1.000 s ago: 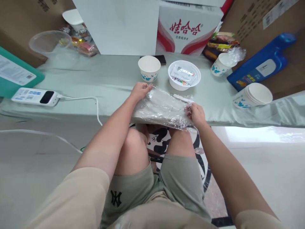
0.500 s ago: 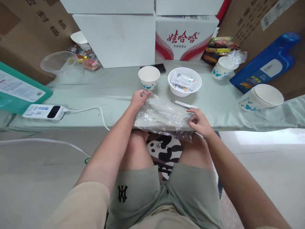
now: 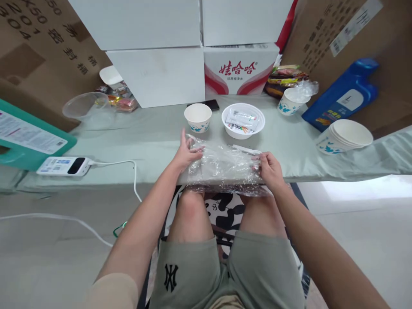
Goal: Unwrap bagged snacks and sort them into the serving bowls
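A clear plastic bag [image 3: 222, 165] lies crinkled at the table's front edge, its lower part hanging over my knees. My left hand [image 3: 187, 153] touches the bag's left side with fingers spread. At the opposite side, my right hand [image 3: 269, 168] pinches the bag between thumb and fingers. Just behind the bag rests a white pen-like stick [image 3: 246, 149], close to my right fingertips. Farther back stand a paper cup [image 3: 197, 118] with blue leaf print and a white plastic bowl [image 3: 260, 124] holding small wrapped packets.
A dark phone [image 3: 212, 104] lies behind the cup. White boxes [image 3: 157, 77] line the back. On the right are stacked paper cups [image 3: 344, 136] and a blue bottle [image 3: 341, 96]. To the left sit a white power bank [image 3: 64, 166] with a cable [image 3: 135, 171] and a green jug [image 3: 35, 133].
My left hand has gone from pinching the bag's corner to spread fingers. The right hand has closed on the bag's right side. The camera view has tilted slightly upward.
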{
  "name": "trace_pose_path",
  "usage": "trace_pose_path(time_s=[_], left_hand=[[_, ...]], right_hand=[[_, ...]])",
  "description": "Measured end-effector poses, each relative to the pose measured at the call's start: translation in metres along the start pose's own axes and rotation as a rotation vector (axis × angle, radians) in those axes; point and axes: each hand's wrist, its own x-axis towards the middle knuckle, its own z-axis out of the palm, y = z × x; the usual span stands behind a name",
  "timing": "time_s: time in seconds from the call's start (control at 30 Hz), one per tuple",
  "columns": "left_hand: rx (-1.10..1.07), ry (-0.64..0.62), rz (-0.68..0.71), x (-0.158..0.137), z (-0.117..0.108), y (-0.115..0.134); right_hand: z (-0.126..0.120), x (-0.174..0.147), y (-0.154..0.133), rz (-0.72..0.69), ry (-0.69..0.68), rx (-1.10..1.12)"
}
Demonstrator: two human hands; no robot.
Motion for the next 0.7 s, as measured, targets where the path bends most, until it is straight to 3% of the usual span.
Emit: trace_pose_path(time_s=[0.07,0.17,0.27,0.4,0.6,0.7], left_hand=[[0.104,-0.052,-0.079,-0.001,0.000,0.001],[0.178,-0.060,-0.040,0.000,0.001,0.008],[0.061,-0.031,-0.027,0.000,0.000,0.015],[0.161,-0.186,-0.177,-0.003,-0.007,0.016],[0.200,-0.090,-0.193,-0.004,-0.009,0.013],[0.111,-0.070,-0.227,-0.003,-0.007,0.014]], right_hand=[[-0.001,0.002,0.000,0.021,0.054,0.102],[-0.006,0.004,0.003,0.025,0.055,0.166],[-0.011,0.005,0.008,-0.008,-0.064,0.049],[-0.011,0.006,0.009,-0.058,-0.061,-0.099],[-0.010,0.004,0.002,0.115,-0.070,0.109],[-0.014,0.005,0.005,0.106,-0.064,0.158]])
